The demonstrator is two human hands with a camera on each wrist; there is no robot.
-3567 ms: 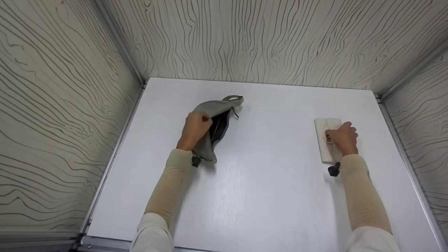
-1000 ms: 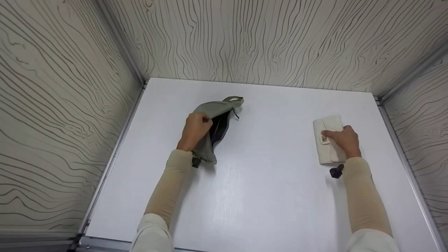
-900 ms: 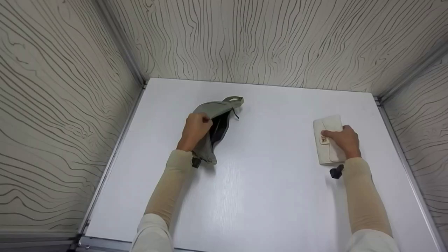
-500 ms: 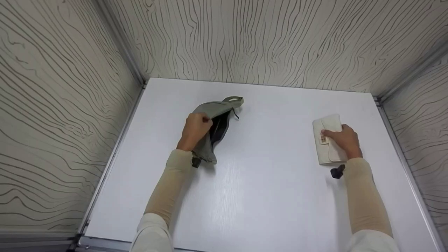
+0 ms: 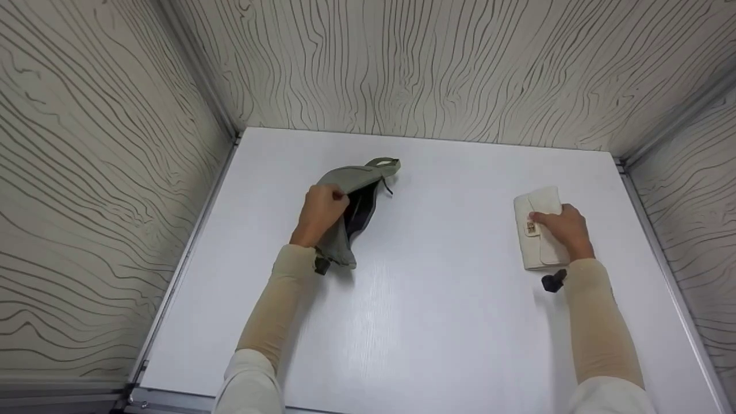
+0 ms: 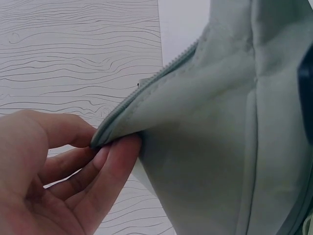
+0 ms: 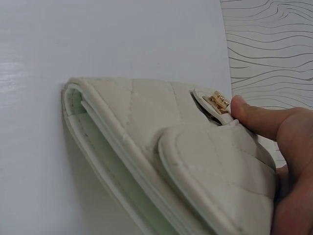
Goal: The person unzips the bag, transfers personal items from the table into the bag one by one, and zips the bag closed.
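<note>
My left hand [image 5: 319, 213] pinches the zippered edge of a grey-green bag [image 5: 345, 175] and holds its mouth apart, so the dark inside shows. In the left wrist view, thumb and forefinger grip the bag's zipper edge [image 6: 146, 88]. Over on the right, my right hand [image 5: 566, 230] grips a cream quilted wallet [image 5: 535, 253] by its right side, thumb beside the gold clasp [image 7: 219, 102]. The wallet's flap is down, and the right wrist view shows its folded layers from the end. The fingers under the wallet are mostly hidden.
Both things are at a white tabletop [image 5: 437, 322]. Walls with a wood-grain pattern [image 5: 402, 69] rise behind and at both sides, with metal rails [image 5: 195, 69] along the corners. A loop strap [image 5: 382, 161] sticks out from the bag's far end.
Since the oldest frame, my right hand has gone from lying over the wallet to gripping it, and the wallet has turned slightly and tilted. My left hand and the bag have stayed put.
</note>
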